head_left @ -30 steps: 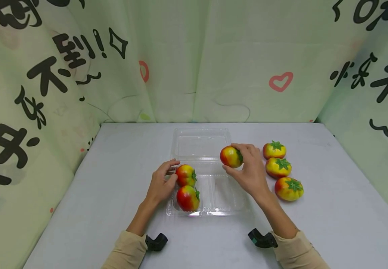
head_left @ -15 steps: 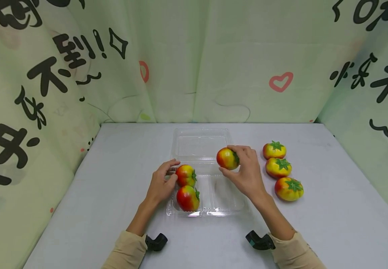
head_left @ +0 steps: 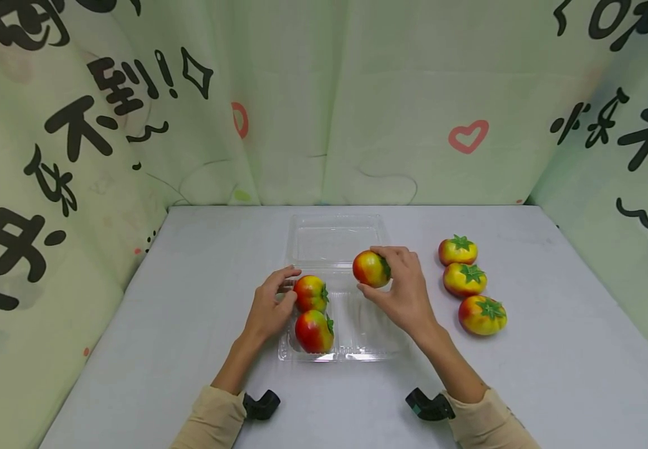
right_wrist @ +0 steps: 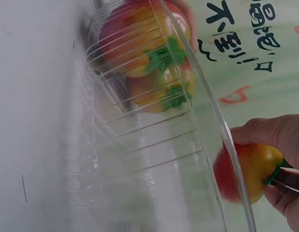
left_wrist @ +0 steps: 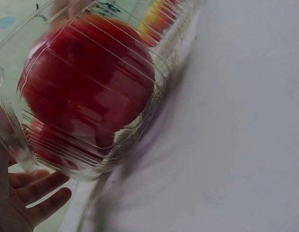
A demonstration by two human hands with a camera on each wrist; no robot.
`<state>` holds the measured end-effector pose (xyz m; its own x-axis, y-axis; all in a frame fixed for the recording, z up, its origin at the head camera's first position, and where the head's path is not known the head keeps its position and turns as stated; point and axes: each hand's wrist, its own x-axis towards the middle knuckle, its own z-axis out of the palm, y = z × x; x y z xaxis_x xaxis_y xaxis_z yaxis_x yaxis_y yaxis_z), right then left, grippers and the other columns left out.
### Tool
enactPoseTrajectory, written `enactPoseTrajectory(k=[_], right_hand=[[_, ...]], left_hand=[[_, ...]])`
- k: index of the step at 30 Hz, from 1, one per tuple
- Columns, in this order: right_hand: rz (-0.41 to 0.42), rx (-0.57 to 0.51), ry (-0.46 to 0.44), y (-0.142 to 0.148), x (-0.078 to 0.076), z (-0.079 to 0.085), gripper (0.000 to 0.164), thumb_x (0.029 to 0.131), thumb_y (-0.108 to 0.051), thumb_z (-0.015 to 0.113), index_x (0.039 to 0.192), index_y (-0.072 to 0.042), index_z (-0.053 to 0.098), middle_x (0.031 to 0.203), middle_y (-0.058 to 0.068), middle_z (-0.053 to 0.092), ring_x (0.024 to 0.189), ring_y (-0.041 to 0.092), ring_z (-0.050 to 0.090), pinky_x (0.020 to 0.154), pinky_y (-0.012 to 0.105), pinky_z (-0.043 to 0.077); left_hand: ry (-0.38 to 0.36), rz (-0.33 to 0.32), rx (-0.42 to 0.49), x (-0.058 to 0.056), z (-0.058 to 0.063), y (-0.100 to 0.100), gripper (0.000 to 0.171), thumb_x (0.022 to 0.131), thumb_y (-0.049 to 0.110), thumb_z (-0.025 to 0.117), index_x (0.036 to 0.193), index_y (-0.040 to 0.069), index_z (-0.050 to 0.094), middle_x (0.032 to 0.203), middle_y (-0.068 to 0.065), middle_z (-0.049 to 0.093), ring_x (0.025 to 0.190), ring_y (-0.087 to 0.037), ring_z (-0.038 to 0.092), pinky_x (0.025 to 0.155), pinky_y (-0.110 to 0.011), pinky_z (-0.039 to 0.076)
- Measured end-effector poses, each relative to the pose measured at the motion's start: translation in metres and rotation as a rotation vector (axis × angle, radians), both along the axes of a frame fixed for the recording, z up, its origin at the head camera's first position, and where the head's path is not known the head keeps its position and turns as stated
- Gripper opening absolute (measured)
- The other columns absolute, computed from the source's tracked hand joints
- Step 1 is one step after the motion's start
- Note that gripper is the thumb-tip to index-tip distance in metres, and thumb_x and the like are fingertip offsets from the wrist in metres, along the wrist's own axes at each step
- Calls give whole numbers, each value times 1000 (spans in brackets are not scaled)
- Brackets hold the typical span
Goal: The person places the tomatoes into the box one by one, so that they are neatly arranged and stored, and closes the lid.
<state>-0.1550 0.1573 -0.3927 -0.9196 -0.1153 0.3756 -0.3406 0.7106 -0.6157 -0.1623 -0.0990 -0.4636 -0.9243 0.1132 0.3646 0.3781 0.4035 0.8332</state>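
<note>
Three fingers and the thumb of my right hand (head_left: 408, 290) are around a red-and-yellow tomato (head_left: 371, 269), raised over the clear plastic box (head_left: 357, 357). In the right wrist view, that tomato (right_wrist: 253, 169) shows beyond the box's rim, its green leafy top toward the palm. My left hand (head_left: 270, 305) rests at the box's left side, fingers loosely extended. In the left wrist view, its fingers (left_wrist: 48, 191) lie spread at the plastic wall. Two tomatoes, a back one (head_left: 310, 293) and a front one (head_left: 314, 331), sit in the box's left part.
Three more tomatoes line up to the right: the far one (head_left: 458, 251), the middle one (head_left: 465, 280) and the near one (head_left: 483, 315). The box's clear lid (head_left: 335, 240) lies folded back on the white table (head_left: 206, 249). A printed curtain (head_left: 391, 106) surrounds the table.
My right hand has moved left and slightly nearer with its tomato, over the box. The left hand and the other tomatoes have stayed in place.
</note>
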Motion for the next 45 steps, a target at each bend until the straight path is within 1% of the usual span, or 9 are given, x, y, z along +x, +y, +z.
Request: enactPoseTrajectory(k=[8, 18, 22, 26, 36, 42, 45], right_hand=[[27, -7, 1, -5, 1, -2, 65, 76, -13, 89, 134, -7, 60, 128, 17, 56, 117, 33, 48, 92, 49, 55], [55, -7, -17, -11, 3, -5, 66, 76, -18, 89, 134, -6, 61, 127, 15, 58, 117, 31, 50, 93, 49, 56], [64, 0, -30, -13, 3, -6, 66, 76, -20, 90, 134, -5, 62, 125, 15, 59, 117, 31, 51, 94, 49, 55], [63, 9, -48, -15, 4, -7, 66, 76, -20, 90, 134, -4, 62, 125, 15, 59, 117, 32, 51, 95, 50, 56], [85, 24, -55, -19, 2, -14, 64, 75, -23, 90, 131, -4, 63, 123, 15, 62, 114, 32, 53, 94, 48, 55], [81, 34, -88, -24, 2, -18, 67, 76, -25, 90, 132, -3, 61, 125, 16, 61, 115, 32, 55, 94, 49, 57], [77, 36, -106, -26, 3, -19, 67, 76, -26, 90, 132, -3, 61, 125, 16, 61, 115, 32, 56, 95, 48, 57]], left_hand=[[0, 0, 0, 0, 1, 1, 45, 86, 5, 56, 130, 1, 64, 142, -24, 58, 107, -38, 69, 97, -53, 56], [14, -5, -1, 0, 0, 0, 43, 88, 4, 54, 129, -2, 64, 141, -25, 59, 107, -38, 70, 94, -52, 57], [25, -6, -2, -1, 0, 0, 43, 88, 3, 53, 129, -3, 64, 140, -26, 59, 106, -38, 70, 94, -52, 57], [19, -4, -4, -1, -1, 0, 43, 88, 4, 54, 129, -2, 64, 141, -26, 59, 106, -38, 70, 94, -52, 57], [17, 2, -10, -1, 0, 1, 42, 88, 4, 54, 128, -1, 65, 140, -25, 60, 106, -37, 70, 94, -52, 57], [8, -1, -5, -1, -1, 0, 43, 87, 4, 55, 128, -1, 65, 140, -25, 59, 106, -37, 69, 95, -52, 57], [21, -5, -2, -1, -2, 0, 42, 87, 3, 54, 128, -1, 65, 139, -25, 60, 105, -38, 69, 95, -53, 57]])
